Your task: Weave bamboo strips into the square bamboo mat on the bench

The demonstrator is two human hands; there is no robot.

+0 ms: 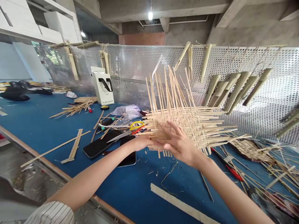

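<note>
A flat, square bamboo weave (pixel 193 124) stands tilted above the blue table, with loose strip ends fanning out at the top. My left hand (pixel 142 143) grips its near edge from the left. My right hand (pixel 177 144) presses spread fingers against the weave's lower face, with the thumb close to my left fingers. Just left of my left hand, a pair of steel scissors (pixel 119 136) lies on a black phone (pixel 100 143). A second phone (pixel 128 155) sits partly under my left wrist.
Bamboo strips and tools litter the blue table (pixel 130 186). A bundle of strips (pixel 77 105) and a white box (pixel 102 88) stand at the back left. A darker woven piece (pixel 249 151) lies at right. Split bamboo tubes (pixel 235 88) hang on a perforated metal panel (pixel 130 68) behind.
</note>
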